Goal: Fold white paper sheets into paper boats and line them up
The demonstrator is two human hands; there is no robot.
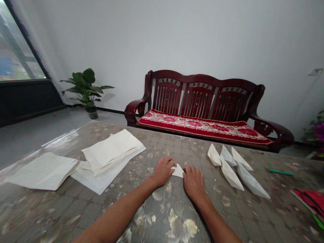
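Note:
A small piece of folded white paper (178, 171), peaked at the top, lies on the table between my hands. My left hand (163, 171) grips its left edge with bent fingers. On the opposite edge, my right hand (194, 180) has its thumb and fingertips closed on the paper. My palms hide part of both sides of it. Several folded paper boats (231, 173) stand grouped to the right of my right hand. Over on the left lies a stack of paper sheets (115, 151), with more loose sheets (43, 170) beside it.
A patterned cover spreads over the table (161, 220). At the right are a green pen (281, 172) and a red item (314, 203) with a dark strap. Beyond the table stand a wooden bench (200, 98) with a red cushion and a potted plant (88, 90).

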